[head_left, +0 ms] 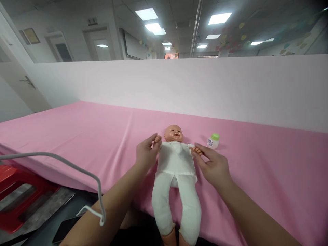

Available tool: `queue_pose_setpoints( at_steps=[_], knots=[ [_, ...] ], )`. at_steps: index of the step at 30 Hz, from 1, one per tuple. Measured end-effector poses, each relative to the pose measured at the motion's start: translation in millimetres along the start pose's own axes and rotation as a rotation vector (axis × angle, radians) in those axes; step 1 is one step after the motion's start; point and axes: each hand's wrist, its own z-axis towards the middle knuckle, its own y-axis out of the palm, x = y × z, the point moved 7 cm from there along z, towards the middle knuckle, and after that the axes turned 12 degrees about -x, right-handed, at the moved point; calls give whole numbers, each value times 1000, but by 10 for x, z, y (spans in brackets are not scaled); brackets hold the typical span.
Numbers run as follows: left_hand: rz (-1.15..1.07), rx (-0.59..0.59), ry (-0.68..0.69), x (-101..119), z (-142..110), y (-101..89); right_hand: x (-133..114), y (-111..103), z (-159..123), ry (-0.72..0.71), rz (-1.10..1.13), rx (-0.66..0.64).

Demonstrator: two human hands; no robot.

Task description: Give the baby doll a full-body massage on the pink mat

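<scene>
A baby doll (176, 159) with a white cloth body and a hard plastic head lies face up on a pink sheet (102, 123), its head away from me. My left hand (148, 152) is closed around the doll's hand on the left side. On the other side, my right hand (214, 164) pinches the doll's other hand between thumb and fingers. Both doll arms are bent up beside its shoulders. Just beyond my right hand stands a small clear jar with a green lid (213, 140), apart from my fingers.
A white low wall (179, 85) with glass above it runs along the far side of the bed. A grey cable (77, 167) curves over my left forearm. At lower left are a red plastic stool (17, 198) and a dark phone (65, 229).
</scene>
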Motion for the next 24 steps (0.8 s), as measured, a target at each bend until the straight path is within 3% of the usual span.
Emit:
queue_pose_setpoints(
  at_steps=[5,8,12,18,21,24],
  knots=[
    [475,-298,326,416,-104,563,-389,391,-149,-445,-326,-232],
    [579,-454,454,453,-150,751,-461,512,-194,-538,-430,-309],
    [634,-585,506,392,-169,832,-521,591,-215,-569,-477,-346],
    [588,-587,506,356,-185,822,-525,628,-225,-565,-477,-347],
    [504,-457,431,337,-160,665,-475,550,-199,-526,-429,-305],
    [368,-265,242,211,-89,379,-334,358,-116,-391,-292,-211]
  ],
)
